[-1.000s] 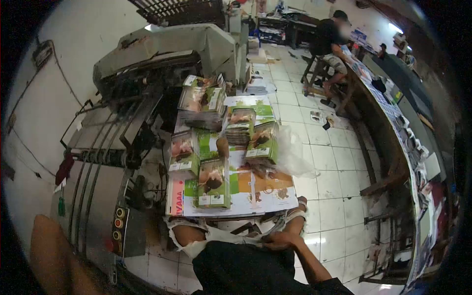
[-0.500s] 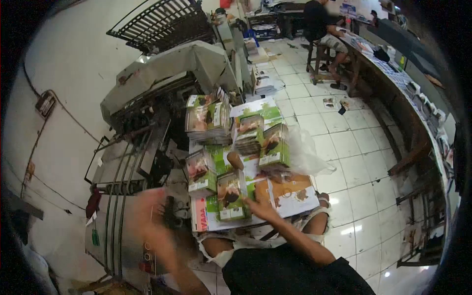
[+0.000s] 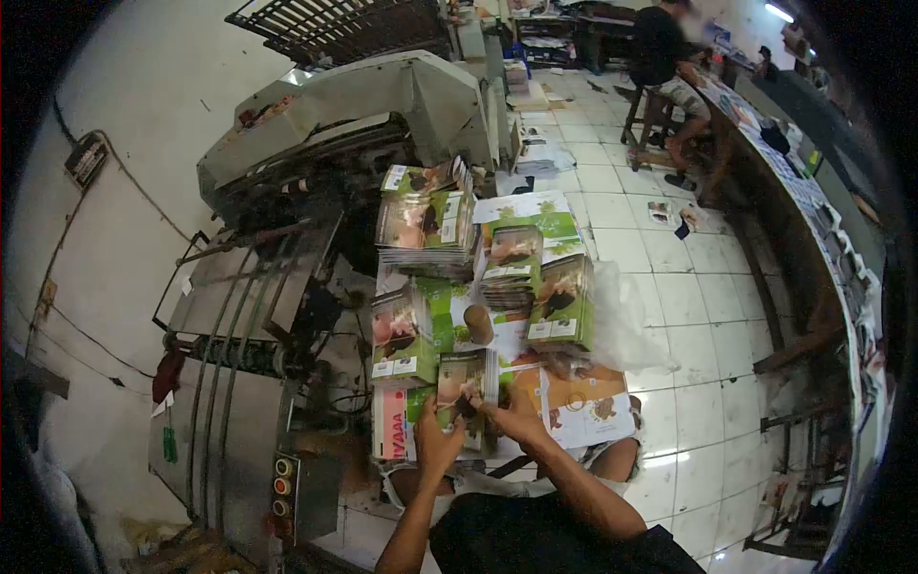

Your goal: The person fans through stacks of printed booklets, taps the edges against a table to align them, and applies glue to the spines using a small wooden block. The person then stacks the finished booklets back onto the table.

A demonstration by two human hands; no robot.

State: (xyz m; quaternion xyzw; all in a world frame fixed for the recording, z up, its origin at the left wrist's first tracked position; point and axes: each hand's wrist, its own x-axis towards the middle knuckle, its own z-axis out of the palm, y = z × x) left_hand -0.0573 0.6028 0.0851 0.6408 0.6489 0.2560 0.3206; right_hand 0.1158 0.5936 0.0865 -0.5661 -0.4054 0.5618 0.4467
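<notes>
A small stack of green booklets (image 3: 464, 368) with a photo on the cover sits close in front of me. My left hand (image 3: 440, 445) grips its near left edge, fingers along the side and thumb toward the cover. My right hand (image 3: 514, 418) closes on the near right edge, with its fingertips by the cover. Just beyond stands a short brown rounded block (image 3: 478, 323). Other booklet piles surround it: one at the left (image 3: 400, 335), one at the right (image 3: 562, 301), one behind (image 3: 512, 258) and a taller one (image 3: 426, 220) at the far left.
Printed sheets (image 3: 588, 402) cover the surface under the piles, with a rubber band (image 3: 576, 401) on them. Clear plastic (image 3: 626, 325) hangs off the right side. A large grey machine (image 3: 354, 115) stands to the left. A seated person (image 3: 660, 48) works at a long table (image 3: 765, 163).
My left hand has swung in from the left, over the machine side, onto the near booklet stack. My right hand stays at the stack's right side. The view has shifted slightly.
</notes>
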